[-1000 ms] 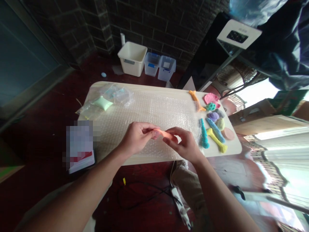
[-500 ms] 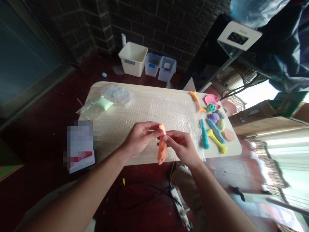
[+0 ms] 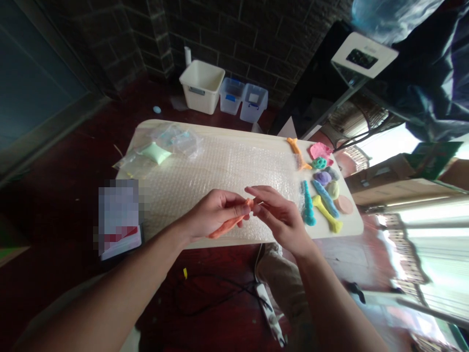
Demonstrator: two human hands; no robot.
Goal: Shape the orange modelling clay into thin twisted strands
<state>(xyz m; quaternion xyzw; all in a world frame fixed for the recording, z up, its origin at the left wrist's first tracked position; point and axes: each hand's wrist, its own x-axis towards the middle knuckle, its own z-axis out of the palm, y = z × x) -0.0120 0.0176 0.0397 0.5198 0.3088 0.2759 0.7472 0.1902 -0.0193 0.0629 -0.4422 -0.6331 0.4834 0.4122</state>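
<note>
Head view: left hand (image 3: pixel 214 213) pinches orange clay (image 3: pixel 227 227) over near edge of table (image 3: pixel 352 228); right hand (image 3: pixel 284 220) pinches tip, contact partly hidden. Beyond table, right: white panel (image 3: pixel 357 43), marking unreadable. Left: item (image 3: pixel 120 210) pixelated.

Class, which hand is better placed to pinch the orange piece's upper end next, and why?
Probably the right hand: its fingers are at that end, while the left hand is busy holding the orange piece.

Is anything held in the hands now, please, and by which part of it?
A long, orange, clay-like piece. The left hand pinches it near its upper end; the right hand is at that end, but whether it grips cannot be told.
</note>
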